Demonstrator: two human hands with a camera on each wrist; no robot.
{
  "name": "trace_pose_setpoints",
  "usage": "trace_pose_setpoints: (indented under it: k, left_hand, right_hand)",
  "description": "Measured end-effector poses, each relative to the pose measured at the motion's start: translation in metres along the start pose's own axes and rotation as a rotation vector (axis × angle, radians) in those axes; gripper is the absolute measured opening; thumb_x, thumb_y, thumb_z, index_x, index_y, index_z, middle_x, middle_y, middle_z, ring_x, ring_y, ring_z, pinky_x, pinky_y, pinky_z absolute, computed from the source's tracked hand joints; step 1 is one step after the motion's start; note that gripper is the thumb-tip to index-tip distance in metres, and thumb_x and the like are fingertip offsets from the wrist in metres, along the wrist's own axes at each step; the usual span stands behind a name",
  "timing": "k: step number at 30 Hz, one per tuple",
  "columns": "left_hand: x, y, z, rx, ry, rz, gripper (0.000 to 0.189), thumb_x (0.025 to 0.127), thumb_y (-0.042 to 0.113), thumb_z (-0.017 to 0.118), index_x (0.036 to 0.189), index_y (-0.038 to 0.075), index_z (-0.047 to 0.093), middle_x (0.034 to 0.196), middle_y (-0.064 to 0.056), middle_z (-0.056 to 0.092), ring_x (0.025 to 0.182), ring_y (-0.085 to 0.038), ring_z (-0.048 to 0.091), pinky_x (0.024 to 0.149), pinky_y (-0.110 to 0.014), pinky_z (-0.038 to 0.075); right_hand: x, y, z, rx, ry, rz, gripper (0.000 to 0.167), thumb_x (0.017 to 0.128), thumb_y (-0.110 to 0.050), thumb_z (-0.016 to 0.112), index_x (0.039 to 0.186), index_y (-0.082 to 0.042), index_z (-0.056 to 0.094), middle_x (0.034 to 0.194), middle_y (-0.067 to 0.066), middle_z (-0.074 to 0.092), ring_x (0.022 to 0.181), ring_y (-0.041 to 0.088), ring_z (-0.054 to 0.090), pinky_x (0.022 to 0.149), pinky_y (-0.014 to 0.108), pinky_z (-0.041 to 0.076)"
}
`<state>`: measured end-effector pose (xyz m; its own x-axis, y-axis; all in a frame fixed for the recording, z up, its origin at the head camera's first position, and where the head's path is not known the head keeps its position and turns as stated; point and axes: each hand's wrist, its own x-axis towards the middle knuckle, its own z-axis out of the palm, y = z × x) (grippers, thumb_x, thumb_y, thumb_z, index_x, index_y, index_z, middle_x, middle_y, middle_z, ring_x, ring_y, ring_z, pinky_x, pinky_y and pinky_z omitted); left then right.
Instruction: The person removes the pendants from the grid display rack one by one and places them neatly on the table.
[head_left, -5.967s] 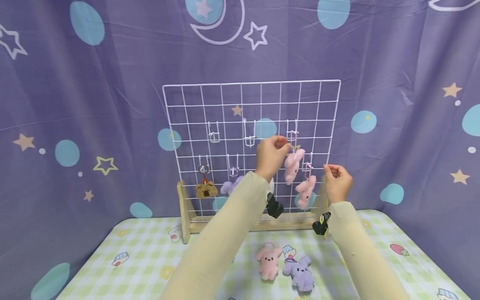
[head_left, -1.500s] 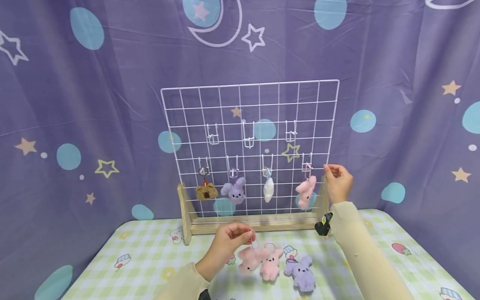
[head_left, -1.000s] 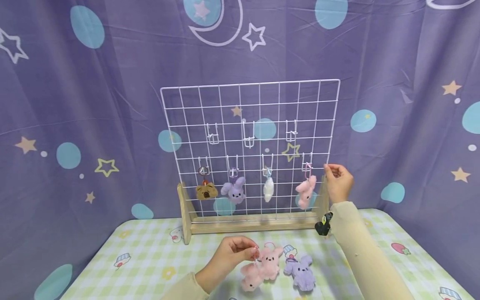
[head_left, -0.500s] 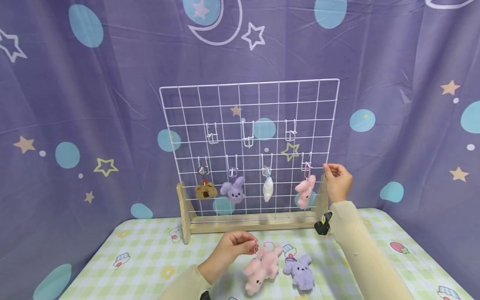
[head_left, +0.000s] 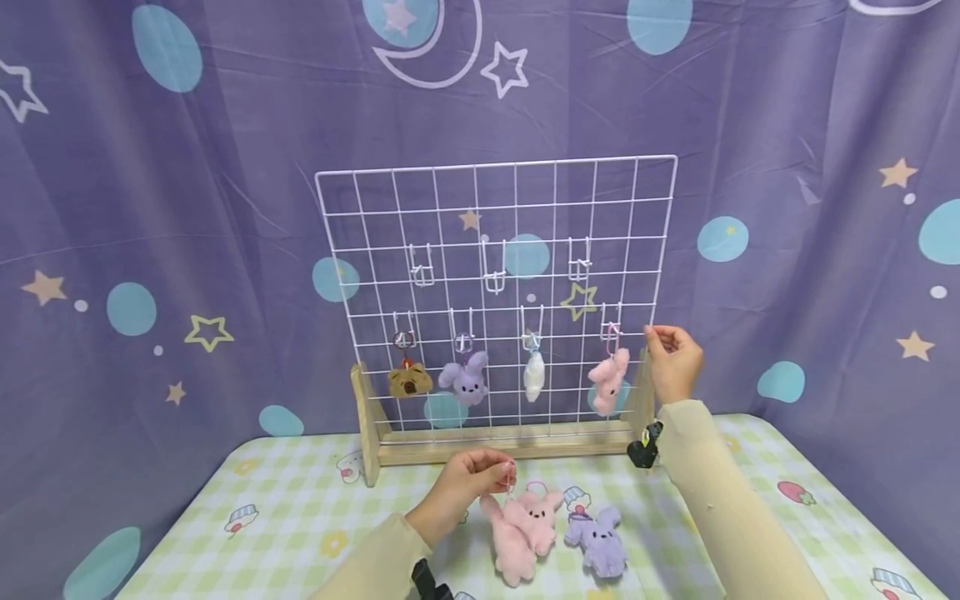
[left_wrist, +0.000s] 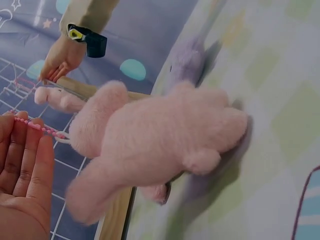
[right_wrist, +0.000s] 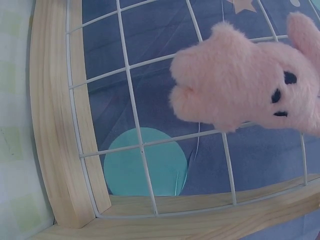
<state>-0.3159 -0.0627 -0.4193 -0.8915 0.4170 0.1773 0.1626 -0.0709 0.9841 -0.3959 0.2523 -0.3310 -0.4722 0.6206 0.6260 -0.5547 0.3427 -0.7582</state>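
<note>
By its pink bead chain (left_wrist: 35,125), my left hand (head_left: 459,493) pinches a pink plush bunny keychain (head_left: 510,546) low over the table front. The bunny's back faces the head camera. It overlaps a second pink plush bunny (head_left: 542,518) lying on the cloth, and a purple plush bunny (head_left: 602,543) lies to the right. My right hand (head_left: 675,367) pinches the right edge of the white wire grid rack (head_left: 495,167). Beside that hand, another pink plush bunny (right_wrist: 235,80) hangs from a lower hook; the right wrist view shows it close up, without the hand.
From the lower hooks also hang a brown bear charm (head_left: 410,380), a purple bunny (head_left: 467,383) and a white plush charm (head_left: 534,377). Three upper hooks, one being the right hook (head_left: 579,268), stick out above. A wooden base (head_left: 495,452) stands on the checked tablecloth (head_left: 285,517).
My left hand has come down from the upper right hook to the table front, bringing the pink bunny keychain. The dangling bunny has since turned round. My right hand stays at the rack's edge.
</note>
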Motion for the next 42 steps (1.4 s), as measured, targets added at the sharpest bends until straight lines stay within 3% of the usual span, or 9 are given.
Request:
trace_pose_setpoints:
  k: [11,24,36,42]
  left_hand:
    - [0.008,-0.006,-0.012,0.023,0.092,0.003,0.029,0.089,0.014,0.064,0.107,-0.009,0.061,0.095,-0.007,0.07,0.082,-0.011,0.065,0.078,-0.029,0.055]
    - [0.021,-0.027,-0.034,0.012,0.177,0.023,0.026,0.089,0.01,0.065,0.104,-0.01,0.062,0.09,-0.005,0.071,0.077,-0.009,0.066,0.073,-0.025,0.055]
    - [0.025,-0.04,-0.038,0.165,0.207,0.024,0.025,0.087,0.008,0.066,0.102,-0.012,0.064,0.091,-0.012,0.071,0.073,-0.009,0.063,0.067,-0.024,0.054]
    - [0.026,-0.03,-0.035,0.27,0.223,0.061,0.026,0.086,0.011,0.066,0.103,-0.009,0.065,0.094,-0.015,0.07,0.078,-0.011,0.063,0.07,-0.026,0.053]
  right_hand:
    - [0.0,0.002,0.0,0.017,-0.003,0.0,0.019,0.083,-0.007,0.071,0.088,0.011,0.066,0.064,-0.027,0.055,0.059,-0.008,0.05,0.058,0.008,0.041]
    - [0.001,0.004,0.001,0.013,-0.001,-0.002,0.02,0.084,-0.008,0.071,0.089,0.011,0.066,0.063,-0.028,0.054,0.059,-0.008,0.05,0.058,0.008,0.041]
    - [0.001,0.005,0.001,0.022,0.001,-0.013,0.019,0.083,-0.007,0.071,0.088,0.011,0.066,0.064,-0.027,0.055,0.059,-0.008,0.051,0.058,0.007,0.042]
    - [0.002,0.007,0.001,0.027,-0.006,0.001,0.02,0.083,-0.008,0.071,0.088,0.011,0.066,0.064,-0.024,0.056,0.06,-0.007,0.052,0.059,0.008,0.042]
